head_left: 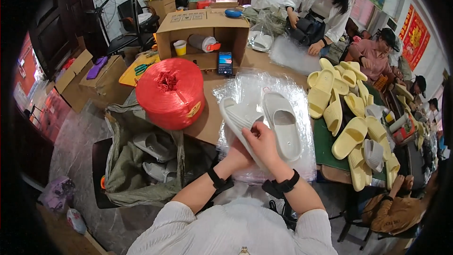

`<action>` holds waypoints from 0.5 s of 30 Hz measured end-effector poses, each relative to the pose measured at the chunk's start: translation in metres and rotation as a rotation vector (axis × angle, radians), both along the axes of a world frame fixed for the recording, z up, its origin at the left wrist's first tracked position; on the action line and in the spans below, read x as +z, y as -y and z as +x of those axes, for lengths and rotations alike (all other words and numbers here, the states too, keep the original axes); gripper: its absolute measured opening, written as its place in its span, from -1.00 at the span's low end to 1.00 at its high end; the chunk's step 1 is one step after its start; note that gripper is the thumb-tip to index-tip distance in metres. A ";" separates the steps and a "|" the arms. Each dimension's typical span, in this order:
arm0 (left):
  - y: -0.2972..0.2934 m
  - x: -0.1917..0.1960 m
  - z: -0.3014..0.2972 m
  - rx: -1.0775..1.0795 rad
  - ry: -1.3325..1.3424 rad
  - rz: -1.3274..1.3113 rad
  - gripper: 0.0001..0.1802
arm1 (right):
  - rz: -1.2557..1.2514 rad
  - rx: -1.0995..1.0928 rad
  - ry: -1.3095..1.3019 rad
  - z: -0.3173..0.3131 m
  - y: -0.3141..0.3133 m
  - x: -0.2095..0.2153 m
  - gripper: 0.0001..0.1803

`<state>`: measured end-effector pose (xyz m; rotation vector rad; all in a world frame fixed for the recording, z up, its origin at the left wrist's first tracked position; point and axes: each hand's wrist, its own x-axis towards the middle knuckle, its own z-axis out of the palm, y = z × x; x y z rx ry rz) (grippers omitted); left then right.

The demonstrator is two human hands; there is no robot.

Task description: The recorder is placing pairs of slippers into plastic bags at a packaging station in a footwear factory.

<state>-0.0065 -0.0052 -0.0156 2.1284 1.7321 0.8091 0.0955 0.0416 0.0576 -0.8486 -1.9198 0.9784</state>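
A light grey slide slipper (pixel 239 113) is tilted up between my hands, sole side partly toward the left. My left hand (pixel 239 155) holds it by the heel from below, its fingers largely hidden. On the near part of the same slipper, my right hand (pixel 264 142) has thumb and fingers pinched together. The matching grey slipper (pixel 284 125) lies on a stack of clear plastic bags (pixel 302 108), just right of my right hand. Something small and pinkish shows at the top between the two slippers.
Left of the bags stands a big red twine roll (pixel 170 94). Below it, a green woven sack (pixel 127 179) holds grey slippers. An open cardboard box (pixel 203 21), a phone (pixel 225 63) and a cup (pixel 180 47) are behind. Yellow slippers (pixel 349 137) pile up rightward; co-workers sit and stand beyond.
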 end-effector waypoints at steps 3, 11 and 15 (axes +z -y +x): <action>0.002 -0.007 0.000 0.052 -0.253 0.230 -0.19 | 0.163 -0.158 0.098 0.000 -0.014 -0.006 -0.76; 0.003 -0.011 0.000 0.048 -0.217 0.110 -0.20 | 0.134 -0.133 0.138 0.047 -0.041 0.005 -0.64; 0.003 -0.012 0.001 0.055 -0.264 0.120 -0.21 | 0.252 -0.387 0.467 0.070 -0.060 -0.004 -0.44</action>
